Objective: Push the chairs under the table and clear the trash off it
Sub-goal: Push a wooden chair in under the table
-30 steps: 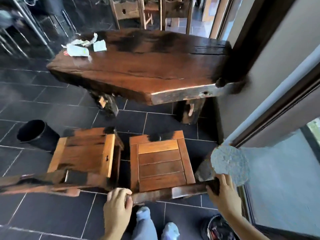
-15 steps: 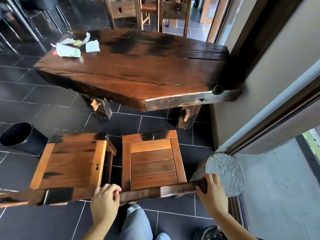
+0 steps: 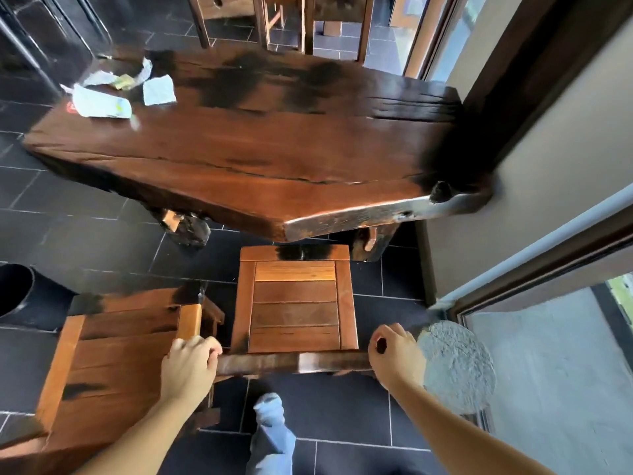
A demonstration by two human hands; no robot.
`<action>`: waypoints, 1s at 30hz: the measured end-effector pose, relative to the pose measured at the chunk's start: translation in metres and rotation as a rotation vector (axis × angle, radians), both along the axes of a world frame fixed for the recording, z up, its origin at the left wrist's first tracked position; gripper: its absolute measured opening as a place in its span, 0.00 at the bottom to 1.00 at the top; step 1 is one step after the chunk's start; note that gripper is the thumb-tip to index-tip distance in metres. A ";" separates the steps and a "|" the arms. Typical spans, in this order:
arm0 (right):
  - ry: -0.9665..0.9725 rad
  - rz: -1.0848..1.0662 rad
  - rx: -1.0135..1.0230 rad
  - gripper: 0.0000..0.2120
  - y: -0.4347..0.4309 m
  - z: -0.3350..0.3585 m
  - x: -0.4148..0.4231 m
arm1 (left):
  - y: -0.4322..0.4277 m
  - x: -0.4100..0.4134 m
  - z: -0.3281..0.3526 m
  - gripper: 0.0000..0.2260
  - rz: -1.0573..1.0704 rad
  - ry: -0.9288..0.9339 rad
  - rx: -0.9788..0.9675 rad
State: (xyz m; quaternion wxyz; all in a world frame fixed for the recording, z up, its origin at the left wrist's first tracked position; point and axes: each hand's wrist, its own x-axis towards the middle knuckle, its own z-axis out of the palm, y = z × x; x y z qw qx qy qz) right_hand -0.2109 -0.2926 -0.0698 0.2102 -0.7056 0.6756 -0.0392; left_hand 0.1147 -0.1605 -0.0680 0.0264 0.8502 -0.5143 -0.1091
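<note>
Head view, nearest first: a leg in blue jeans [image 3: 272,437] steps onto the dark tile floor [image 3: 342,409] between the two forearms. Left hand [image 3: 190,366] has its grip clamped on the left end of the dark top rail of the right chair [image 3: 296,303], fingers curled over it. Right hand [image 3: 395,354] is at the rail's right end, fingers curled, and seems to hold it, though the contact is partly hidden. That chair's slatted seat points at the surface [image 3: 260,145], its front edge just under the near rim. A second chair [image 3: 116,354] stands beside it on the left, further back from the surface. A grey round stone [image 3: 457,363] lies by the right hand near the door frame. A black bin [image 3: 17,289] sits at far left. Crumpled paper trash [image 3: 116,92] lies on the far left corner of the surface. More chairs [image 3: 284,18] stand beyond.
</note>
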 end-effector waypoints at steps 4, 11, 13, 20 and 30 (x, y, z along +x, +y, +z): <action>-0.026 -0.001 -0.031 0.03 -0.011 -0.003 0.019 | -0.022 0.027 0.003 0.05 -0.067 0.009 -0.003; 0.067 -0.012 0.003 0.04 -0.040 0.003 0.030 | -0.055 0.037 0.008 0.07 -0.046 0.087 0.001; 0.117 0.012 -0.034 0.04 -0.037 0.003 0.031 | -0.055 0.033 0.012 0.07 0.016 0.124 -0.001; 0.114 -0.176 0.030 0.09 -0.027 0.012 0.047 | -0.061 0.032 0.021 0.06 0.234 0.237 -0.051; 0.075 -0.364 0.047 0.12 -0.051 0.013 0.056 | -0.081 0.034 0.019 0.05 0.245 0.256 -0.017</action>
